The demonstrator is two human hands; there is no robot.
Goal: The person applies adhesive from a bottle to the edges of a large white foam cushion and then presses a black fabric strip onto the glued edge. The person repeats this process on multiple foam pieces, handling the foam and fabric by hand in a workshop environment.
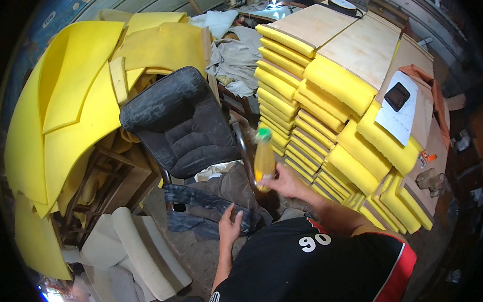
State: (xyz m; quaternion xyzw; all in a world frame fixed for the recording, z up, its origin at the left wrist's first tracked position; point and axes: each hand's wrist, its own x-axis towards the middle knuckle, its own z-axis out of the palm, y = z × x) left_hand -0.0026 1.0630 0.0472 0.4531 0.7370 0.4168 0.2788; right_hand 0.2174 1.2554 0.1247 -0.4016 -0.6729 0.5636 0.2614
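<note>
In my right hand is a plastic bottle with a green cap and yellow-orange contents, held upright with my fingers round its lower part. My left hand has its fingers apart, beside a strip of dark fabric draped across the seat of an armchair. That armchair has a dark, tufted backrest and a brown curved armrest. A whitish patch shows where the backrest meets the seat.
Yellow foam sheets lean over wooden frames at left. Foam-edged boards are stacked high at right, bearing a phone on white paper and a glass mug. Beige cushions lie at lower left. Grey cloth is heaped behind.
</note>
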